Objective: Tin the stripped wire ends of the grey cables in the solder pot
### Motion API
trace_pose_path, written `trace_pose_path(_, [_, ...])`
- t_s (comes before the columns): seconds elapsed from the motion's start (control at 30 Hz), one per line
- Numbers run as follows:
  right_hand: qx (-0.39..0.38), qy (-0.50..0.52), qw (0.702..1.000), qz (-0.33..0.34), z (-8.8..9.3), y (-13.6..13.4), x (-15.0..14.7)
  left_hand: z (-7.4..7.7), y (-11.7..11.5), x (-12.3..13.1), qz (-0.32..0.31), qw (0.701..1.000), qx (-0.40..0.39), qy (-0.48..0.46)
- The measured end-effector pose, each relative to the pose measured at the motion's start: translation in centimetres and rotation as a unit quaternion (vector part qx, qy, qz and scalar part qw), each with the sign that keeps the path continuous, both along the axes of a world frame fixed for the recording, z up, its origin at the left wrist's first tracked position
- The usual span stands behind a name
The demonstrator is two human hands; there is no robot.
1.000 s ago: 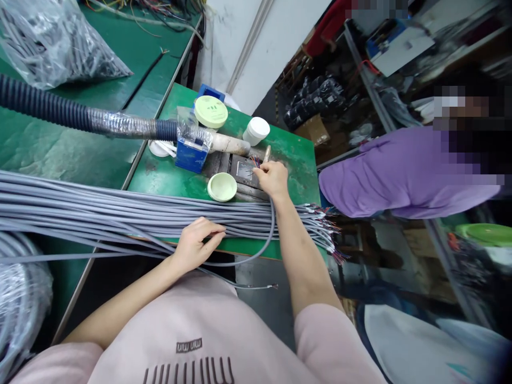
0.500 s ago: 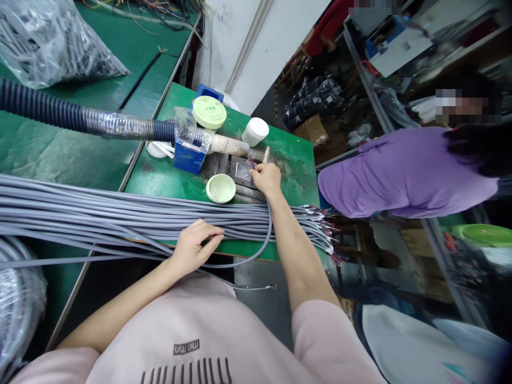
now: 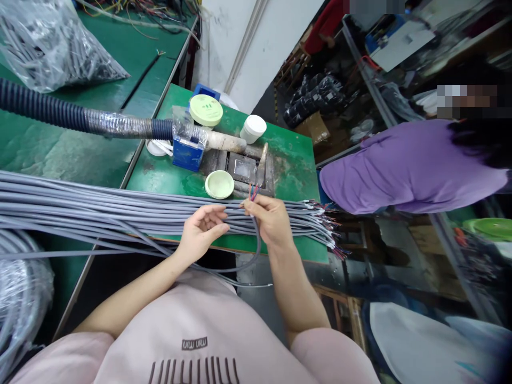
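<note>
Between the thumb and fingers of my right hand (image 3: 272,217) is the end of a grey cable (image 3: 256,250), its coloured wires (image 3: 253,191) fanning out above the fingertips. The cable curves down from that hand and back to the left under my left wrist. My left hand (image 3: 205,226) is held a little to the left with fingers loosely curled and apart, nothing in them. Beneath both hands lies a thick bundle of grey cables (image 3: 100,205), whose stripped ends (image 3: 330,229) show bare coloured wires at the right.
Past the bundle sit a dark metal heated pot (image 3: 242,169), an open pale-green tub (image 3: 220,185), a lidded tub (image 3: 206,110) and a white jar (image 3: 254,129). A ribbed hose (image 3: 44,109) rests on a blue block (image 3: 187,153). A person in purple (image 3: 412,165) is at right.
My right hand has drawn back from the dark metal pot toward me, bringing the cable end over the bundle. My left hand has risen slightly and its fingers have opened more.
</note>
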State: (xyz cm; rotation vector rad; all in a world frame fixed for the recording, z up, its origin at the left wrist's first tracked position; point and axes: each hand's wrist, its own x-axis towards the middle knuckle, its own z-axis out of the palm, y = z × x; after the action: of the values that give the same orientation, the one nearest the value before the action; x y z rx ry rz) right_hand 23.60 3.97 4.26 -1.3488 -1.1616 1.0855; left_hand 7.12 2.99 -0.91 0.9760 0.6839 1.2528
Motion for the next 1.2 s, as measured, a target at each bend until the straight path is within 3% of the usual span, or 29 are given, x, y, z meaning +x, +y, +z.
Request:
trace_pose_path(0.13, [-0.027, 0.097, 0.995, 0.015, -0.9, -2.5, -2.2, 0.2, -0.1, 1.9, 0.020, 0.998, 0.014, -0.065])
trace_pose_path(0.27, [-0.070, 0.166, 0.983, 0.039, -1.4, -4.3, -2.5, 0.2, -0.5, 2.0, 0.116, 0.989, 0.091, -0.001])
trace_pose_path(0.37, [-0.095, 0.211, 0.971, 0.060, -1.6, -5.9, -2.2, 0.1, -1.0, 1.5, 0.154, 0.957, 0.235, 0.076])
trace_pose_path(0.43, [-0.095, 0.239, 0.965, 0.048, -1.7, -6.7, -2.1, 0.1, -1.5, 1.3, 0.133, 0.929, 0.329, 0.103])
trace_pose_path(0.47, [-0.094, 0.252, 0.962, 0.042, -1.7, -7.0, -2.1, 0.0, -1.7, 1.4, 0.122, 0.927, 0.340, 0.105])
trace_pose_path(0.5, [-0.092, 0.261, 0.960, 0.038, -1.8, -7.2, -2.1, 0.0, -2.0, 1.5, 0.115, 0.936, 0.316, 0.099])
trace_pose_path(0.57, [-0.086, 0.270, 0.958, 0.039, -1.9, -7.6, -2.3, 0.0, -2.3, 1.7, 0.086, 0.974, 0.198, 0.070])
trace_pose_path(0.67, [-0.087, 0.264, 0.959, 0.048, -2.1, -8.0, -2.1, 0.1, -2.6, 1.8, -0.076, 0.996, 0.041, 0.031])
trace_pose_path(0.73, [-0.086, 0.216, 0.970, 0.074, -2.1, -8.2, -1.5, 0.2, -2.6, 1.5, -0.164, 0.985, 0.014, 0.047])
trace_pose_path(0.87, [0.015, -0.061, 0.996, 0.067, -0.4, -7.9, 0.3, 0.2, -2.9, 1.1, -0.141, 0.985, 0.038, 0.088])
trace_pose_path(0.97, [0.097, -0.237, 0.966, 0.049, 1.3, -7.4, 0.5, 0.0, -3.3, 1.2, -0.151, 0.982, 0.045, 0.100])
trace_pose_path(1.1, [0.168, -0.294, 0.939, 0.054, 2.2, -7.0, -1.0, 0.0, -3.6, 1.2, -0.177, 0.979, 0.023, 0.094])
trace_pose_path(1.2, [0.201, -0.272, 0.940, 0.034, 2.2, -6.4, -1.4, 0.4, -3.9, 0.9, -0.188, 0.978, 0.000, 0.093])
